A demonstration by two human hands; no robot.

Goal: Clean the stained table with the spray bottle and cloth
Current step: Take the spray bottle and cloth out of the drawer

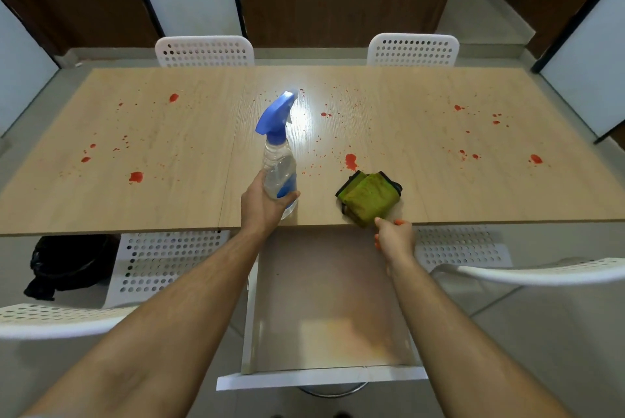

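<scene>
Left hand: Our left hand (262, 203) wraps its fingers around the lower body of the spray bottle (279, 160), which stands near the front edge of the table (439, 194), nozzle pointing away toward the far side.

Right hand: Our right hand (394, 236) is at the table's near edge, thumb and fingers closing on the corner of the cloth (370, 198); whether the pinch has actually caught the fabric, we cannot tell.

Cloth: Folded, green with a dark border, it lies flat on the tabletop, its near corner right at the edge.

Stains: Red stains (351, 160) are scattered from left to right across the table; the largest sits just beyond the cloth, others lie well apart toward both ends.

Drawer: An open drawer (324, 299) juts out below the table edge, between our arms.

Risk, bottle: Held low on the body, the bottle could tip or slip as we shift up to the trigger, we judge.

Risk, cloth: A loose pinch at one corner may drop the cloth into the drawer, or drag it unfolded through the big stain, smearing it.

Risk, spray: Aimed too high, mist could reach the white chairs (204, 51) opposite.
</scene>
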